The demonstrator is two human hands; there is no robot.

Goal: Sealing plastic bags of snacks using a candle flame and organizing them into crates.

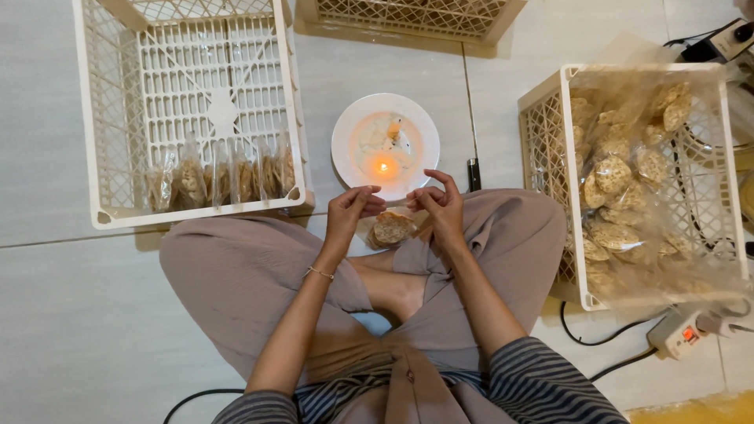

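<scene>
I sit cross-legged on the floor. My left hand [349, 210] and my right hand [440, 206] pinch the top edge of a small clear plastic bag [390, 228] holding a round brown cracker, held just over my lap. Right beyond the bag stands a white plate [348, 127] with a short lit candle [382, 166] in melted wax. The bag's top edge is close to the flame.
A cream plastic crate [94, 118] at the left holds a row of upright packed cracker bags [220, 179]. Another crate [542, 126] at the right is lined with plastic and full of crackers. A third crate [408, 16] is at the top. A power strip [682, 334] and cables lie at the lower right.
</scene>
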